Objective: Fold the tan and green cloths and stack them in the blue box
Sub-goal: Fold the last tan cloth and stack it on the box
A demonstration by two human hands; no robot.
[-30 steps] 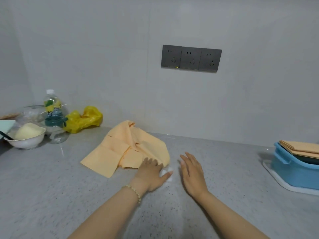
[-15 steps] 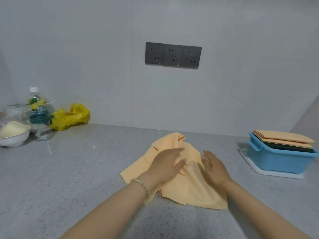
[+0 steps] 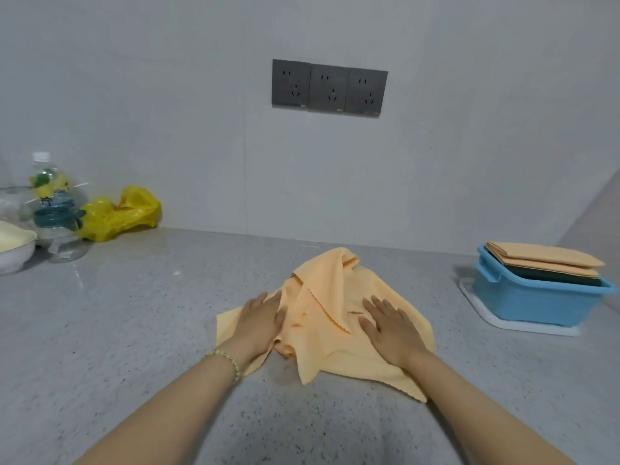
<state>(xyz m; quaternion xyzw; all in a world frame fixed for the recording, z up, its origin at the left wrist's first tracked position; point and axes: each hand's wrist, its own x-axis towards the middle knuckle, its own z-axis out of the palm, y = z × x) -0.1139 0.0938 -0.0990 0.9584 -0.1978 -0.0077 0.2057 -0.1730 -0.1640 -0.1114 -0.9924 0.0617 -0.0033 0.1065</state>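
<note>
On the speckled counter [image 3: 134, 313], left hand [image 3: 260, 325] and right hand [image 3: 392, 330] press flat-fingered on rumpled tan cloth [image 3: 323, 293].

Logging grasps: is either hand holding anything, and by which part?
Nothing is gripped: left hand and right hand lie flat, fingers straight, on the crumpled tan cloth.

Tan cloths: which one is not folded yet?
The crumpled cloth on the counter, under the left hand and right hand; the folded cloths lie on the blue box.

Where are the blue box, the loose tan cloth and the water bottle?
blue box [image 3: 536, 303]: head view, front wall.
loose tan cloth [image 3: 325, 297]: head view, its rumpled middle.
water bottle [image 3: 50, 186]: head view, its label.
</note>
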